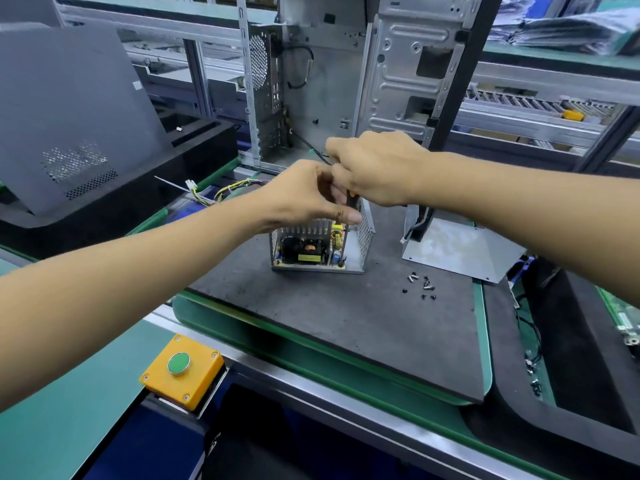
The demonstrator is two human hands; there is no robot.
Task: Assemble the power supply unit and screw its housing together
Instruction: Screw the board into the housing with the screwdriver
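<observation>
Metal box, one power supply (320, 249), sits on the dark mat (346, 323), open side facing us. One screwdriver (349, 202) stands upright inside it. Right hand (377, 168) grips its handle; left hand (304, 195) pinches the shaft. About seven screws (422, 285) lie right of the box.

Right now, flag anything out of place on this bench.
Loose screws lie scattered on the dark mat, uncontained, right of the open power supply. Its cover lies apart at right. Nothing looks damaged.
</observation>
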